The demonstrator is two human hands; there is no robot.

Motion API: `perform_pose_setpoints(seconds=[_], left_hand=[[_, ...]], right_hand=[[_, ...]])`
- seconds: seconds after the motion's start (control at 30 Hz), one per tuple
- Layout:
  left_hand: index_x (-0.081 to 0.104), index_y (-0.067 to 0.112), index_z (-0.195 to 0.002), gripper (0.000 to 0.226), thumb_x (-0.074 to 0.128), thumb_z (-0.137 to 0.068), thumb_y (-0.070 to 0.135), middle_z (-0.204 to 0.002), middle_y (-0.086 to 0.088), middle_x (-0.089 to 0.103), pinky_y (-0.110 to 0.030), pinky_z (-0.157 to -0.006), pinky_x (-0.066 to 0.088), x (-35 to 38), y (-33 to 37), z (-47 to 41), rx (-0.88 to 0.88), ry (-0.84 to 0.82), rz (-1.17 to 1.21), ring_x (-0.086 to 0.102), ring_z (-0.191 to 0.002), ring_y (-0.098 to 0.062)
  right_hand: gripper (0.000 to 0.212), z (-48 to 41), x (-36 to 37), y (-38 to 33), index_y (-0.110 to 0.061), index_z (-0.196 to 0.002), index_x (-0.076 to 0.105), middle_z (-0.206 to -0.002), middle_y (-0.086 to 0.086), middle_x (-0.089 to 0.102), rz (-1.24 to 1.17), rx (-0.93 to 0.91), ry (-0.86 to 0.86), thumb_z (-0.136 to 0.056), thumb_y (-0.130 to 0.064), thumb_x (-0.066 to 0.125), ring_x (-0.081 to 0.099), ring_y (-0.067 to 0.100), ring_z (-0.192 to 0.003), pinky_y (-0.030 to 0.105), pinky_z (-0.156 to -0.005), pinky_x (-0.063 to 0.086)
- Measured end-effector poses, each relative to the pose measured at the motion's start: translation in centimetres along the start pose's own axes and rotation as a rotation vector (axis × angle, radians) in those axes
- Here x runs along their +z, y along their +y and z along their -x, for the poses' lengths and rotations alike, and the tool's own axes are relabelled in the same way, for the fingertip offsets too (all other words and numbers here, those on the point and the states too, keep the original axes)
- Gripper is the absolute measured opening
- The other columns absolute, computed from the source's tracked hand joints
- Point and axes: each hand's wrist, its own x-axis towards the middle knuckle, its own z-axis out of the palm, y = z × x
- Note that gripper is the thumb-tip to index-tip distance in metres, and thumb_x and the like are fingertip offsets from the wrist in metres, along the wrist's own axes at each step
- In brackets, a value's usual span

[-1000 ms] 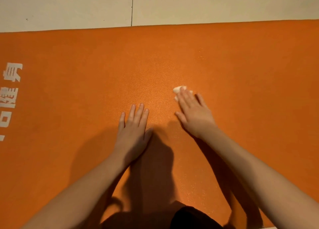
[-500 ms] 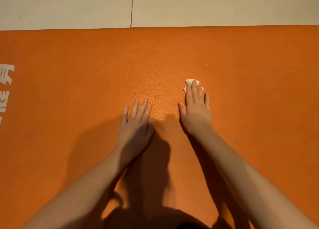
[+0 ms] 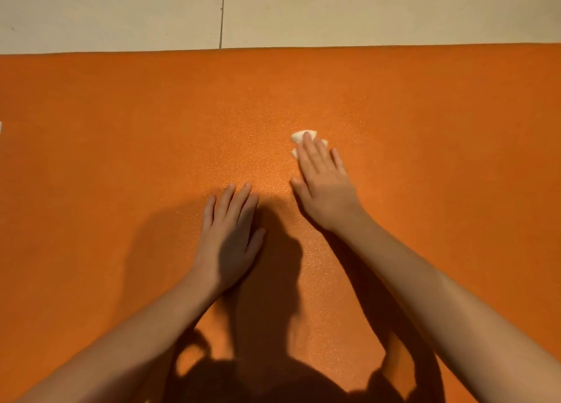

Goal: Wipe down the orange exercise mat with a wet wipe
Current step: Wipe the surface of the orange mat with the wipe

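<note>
The orange exercise mat (image 3: 425,114) fills most of the head view. My right hand (image 3: 323,184) lies flat on it with straight fingers, pressing a small white wet wipe (image 3: 298,137) under the fingertips; only the wipe's edges show beyond the fingers. My left hand (image 3: 232,232) rests flat on the mat, palm down, a little nearer to me and to the left, holding nothing.
Pale floor tiles (image 3: 364,11) run beyond the mat's far edge. A sliver of white printing (image 3: 1,127) shows at the mat's left border. My shadow darkens the mat between my arms.
My right hand has slid the wipe across the mat, right and then back to the left. The view has shifted right, so the white lettering has almost left the frame. My left hand stays put.
</note>
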Motion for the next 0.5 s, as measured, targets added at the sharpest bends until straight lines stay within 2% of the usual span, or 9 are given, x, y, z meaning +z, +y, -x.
perform_pose_setpoints(seconds=[0.07, 0.1, 0.17, 0.23, 0.3, 0.37, 0.43, 0.5], left_hand=[[0.046, 0.006, -0.139, 0.056, 0.04, -0.092, 0.037, -0.149, -0.014, 0.042, -0.049, -0.116, 0.011, -0.5, -0.2, -1.2, 0.029, 0.008, 0.006, 0.025, -0.143, -0.031], [0.043, 0.006, -0.142, 0.057, 0.041, -0.093, 0.037, -0.151, -0.013, 0.039, -0.049, -0.117, 0.01, -0.8, -0.2, -2.2, 0.034, 0.003, -0.012, 0.022, -0.145, -0.03], [0.028, 0.009, -0.152, 0.063, 0.044, -0.098, 0.036, -0.161, -0.009, 0.021, -0.048, -0.119, 0.003, -1.6, -0.2, -4.8, 0.0, -0.035, -0.059, 0.01, -0.15, -0.026], [0.012, 0.012, -0.156, 0.07, 0.044, -0.1, 0.039, -0.165, -0.004, 0.001, -0.044, -0.12, -0.004, -2.5, -0.2, -7.6, -0.061, -0.066, -0.074, -0.004, -0.151, -0.021], [0.007, 0.014, -0.157, 0.072, 0.042, -0.1, 0.043, -0.165, -0.002, -0.005, -0.043, -0.119, -0.006, -2.9, -0.4, -9.2, -0.083, -0.081, -0.087, -0.009, -0.151, -0.019], [0.006, 0.014, -0.157, 0.072, 0.038, -0.1, 0.046, -0.165, -0.002, -0.005, -0.044, -0.119, -0.006, -2.9, -0.6, -9.3, -0.07, -0.09, -0.135, -0.009, -0.151, -0.02], [0.003, 0.015, -0.157, 0.072, 0.034, -0.101, 0.048, -0.165, -0.002, -0.008, -0.044, -0.119, -0.006, -2.8, -0.5, -9.0, -0.066, -0.104, -0.177, -0.011, -0.151, -0.02], [0.003, 0.015, -0.157, 0.072, 0.034, -0.101, 0.048, -0.165, -0.002, -0.007, -0.045, -0.119, -0.004, -3.0, -0.3, -9.1, -0.068, -0.108, -0.196, -0.009, -0.151, -0.021]], right_hand=[[0.074, 0.3, -0.5, 1.5, -0.016, -0.156, 0.006, -0.162, -0.001, -0.004, 0.077, -0.174, -0.05, -0.092, -0.052, 0.003, -0.01, 0.013, -0.147, 0.034, -0.119, -0.013], [0.073, -0.2, -1.0, 2.6, -0.018, -0.156, 0.005, -0.161, -0.002, -0.004, 0.114, -0.197, -0.055, -0.092, -0.053, 0.001, -0.009, 0.011, -0.147, 0.033, -0.117, -0.015], [0.066, -1.6, -1.9, 4.4, -0.019, -0.156, 0.006, -0.163, -0.001, -0.003, 0.147, -0.101, -0.015, -0.098, -0.05, 0.009, -0.005, 0.014, -0.149, 0.033, -0.116, -0.015], [0.06, -2.6, -1.9, 4.2, -0.016, -0.157, 0.006, -0.164, 0.002, -0.002, 0.104, 0.091, 0.029, -0.104, -0.04, 0.023, -0.004, 0.016, -0.151, 0.036, -0.118, -0.013], [0.062, -2.8, -1.3, 2.2, -0.012, -0.156, 0.005, -0.164, 0.005, -0.005, 0.007, 0.161, 0.052, -0.105, -0.039, 0.025, -0.007, 0.02, -0.151, 0.039, -0.12, -0.009], [0.066, -2.0, -0.6, 0.9, -0.011, -0.156, 0.009, -0.164, 0.005, -0.001, -0.014, 0.002, 0.023, -0.101, -0.047, 0.018, -0.005, 0.021, -0.151, 0.038, -0.121, -0.008], [0.072, -1.8, -1.1, 1.9, -0.013, -0.156, 0.01, -0.164, 0.003, 0.002, 0.074, -0.186, -0.022, -0.095, -0.052, 0.009, -0.002, 0.016, -0.15, 0.034, -0.119, -0.011], [0.069, -3.2, -2.1, 3.8, -0.016, -0.157, 0.006, -0.164, 0.001, 0.0, 0.163, -0.203, -0.024, -0.098, -0.051, 0.011, -0.002, 0.014, -0.15, 0.034, -0.117, -0.013]])
